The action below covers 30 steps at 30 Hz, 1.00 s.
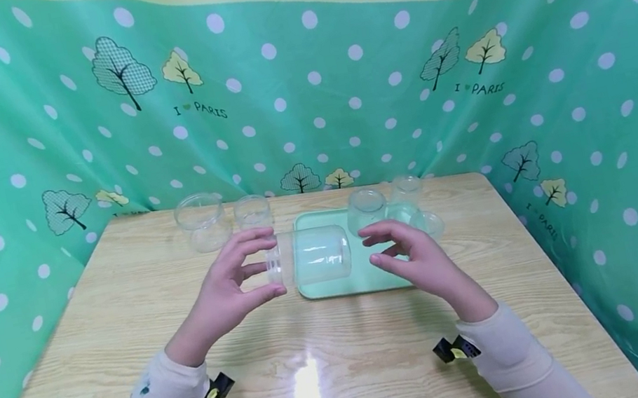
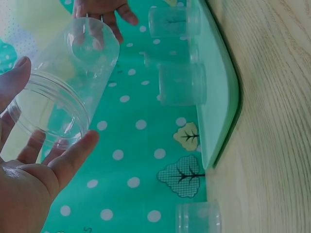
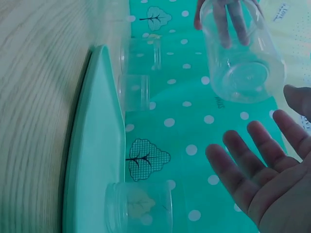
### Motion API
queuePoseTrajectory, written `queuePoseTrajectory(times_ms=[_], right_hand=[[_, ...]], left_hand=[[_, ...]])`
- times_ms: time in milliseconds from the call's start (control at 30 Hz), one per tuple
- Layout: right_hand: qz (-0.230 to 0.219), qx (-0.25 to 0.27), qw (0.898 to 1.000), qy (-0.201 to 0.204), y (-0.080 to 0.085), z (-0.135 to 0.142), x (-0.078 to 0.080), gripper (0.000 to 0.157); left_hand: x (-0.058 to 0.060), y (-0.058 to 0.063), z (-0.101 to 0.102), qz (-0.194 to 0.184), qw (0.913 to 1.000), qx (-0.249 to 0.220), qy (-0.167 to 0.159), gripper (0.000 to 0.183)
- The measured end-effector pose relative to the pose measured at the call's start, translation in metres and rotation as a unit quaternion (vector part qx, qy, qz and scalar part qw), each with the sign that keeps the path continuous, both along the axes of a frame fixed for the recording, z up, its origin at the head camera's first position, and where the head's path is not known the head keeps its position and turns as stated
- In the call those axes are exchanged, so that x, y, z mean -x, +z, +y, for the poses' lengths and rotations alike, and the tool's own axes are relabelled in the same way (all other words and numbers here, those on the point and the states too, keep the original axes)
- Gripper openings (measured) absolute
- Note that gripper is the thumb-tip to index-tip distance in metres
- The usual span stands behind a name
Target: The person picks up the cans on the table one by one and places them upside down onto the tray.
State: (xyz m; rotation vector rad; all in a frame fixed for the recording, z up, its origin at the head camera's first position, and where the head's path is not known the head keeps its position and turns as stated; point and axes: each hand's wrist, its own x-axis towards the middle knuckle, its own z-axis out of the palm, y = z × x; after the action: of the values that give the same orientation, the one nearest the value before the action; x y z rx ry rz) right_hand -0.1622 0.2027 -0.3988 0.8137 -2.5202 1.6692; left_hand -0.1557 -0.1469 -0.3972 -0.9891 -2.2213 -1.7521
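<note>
Above the table, my left hand (image 1: 232, 287) grips a large clear jar (image 1: 324, 253) around its threaded neck, thumb below and fingers above. The jar lies on its side in the air, mouth to the left, base to the right. It looks see-through with nothing inside. My right hand (image 1: 417, 256) hovers just beyond the base with fingers loosely bent, holding nothing. In the right wrist view a gap shows between the jar (image 3: 245, 58) and the spread fingers (image 3: 233, 165). The jar's open mouth faces the camera in the left wrist view.
A pale green tray (image 1: 372, 281) lies beneath and behind the jar. On its right part stand smaller clear containers, including one jar (image 1: 367, 210) and another (image 1: 407, 188). Two clear containers, one wide (image 1: 204, 228) and one narrower (image 1: 253, 212), stand at the back left, by the dotted curtain (image 1: 264, 144).
</note>
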Motion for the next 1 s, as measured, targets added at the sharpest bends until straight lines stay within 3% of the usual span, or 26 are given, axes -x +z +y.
queuePoseTrajectory(times_ms=[433,1000], right_hand=[[-0.009,0.041,0.999,0.002,-0.005,-0.009,-0.002,0.041],[-0.016,0.102,0.994,0.045,-0.003,-0.016,-0.007,0.051]], left_hand=[[-0.002,-0.004,0.006,-0.002,1.0000,-0.008,-0.003,0.066],[-0.007,-0.004,0.013,-0.010,0.9990,-0.038,-0.022,0.067]])
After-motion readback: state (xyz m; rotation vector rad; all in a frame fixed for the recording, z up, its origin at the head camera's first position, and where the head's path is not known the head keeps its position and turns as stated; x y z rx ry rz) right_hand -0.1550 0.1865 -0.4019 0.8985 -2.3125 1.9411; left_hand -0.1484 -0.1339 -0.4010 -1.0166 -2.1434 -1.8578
